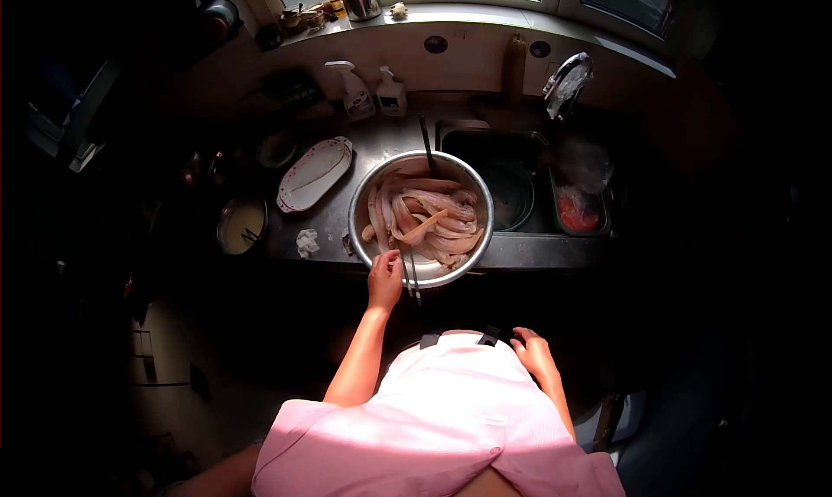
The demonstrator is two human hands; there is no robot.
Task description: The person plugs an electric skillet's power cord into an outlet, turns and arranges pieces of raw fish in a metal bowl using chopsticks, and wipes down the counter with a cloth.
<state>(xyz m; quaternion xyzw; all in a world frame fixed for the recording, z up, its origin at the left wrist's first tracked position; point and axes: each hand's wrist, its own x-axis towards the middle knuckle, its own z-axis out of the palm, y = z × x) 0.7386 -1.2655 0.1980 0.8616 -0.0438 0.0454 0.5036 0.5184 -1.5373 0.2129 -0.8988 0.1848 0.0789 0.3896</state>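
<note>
A wide metal bowl (356, 209) stands on the counter, filled with long, pale pink strips of raw meat or fish (433, 207). At its near rim, my left hand (385, 279) is closed on a pair of chopsticks (415, 280), which cross the rim. One strip lies diagonally over the others, its lower end near the chopsticks. A dark, thin handle (425, 137) leans against the bowl's far rim. Low beside my waist, my right hand (533, 353) hangs with loosely bent fingers and nothing visible in it.
Left of the bowl are an oval white dish (316, 175), a crumpled tissue (307, 243) and a bowl of pale liquid (242, 227). Right of it lie a sink (472, 138) and a tray with red contents (579, 211). Spray bottles (354, 91) stand behind; a pot (360, 0) sits on the sill.
</note>
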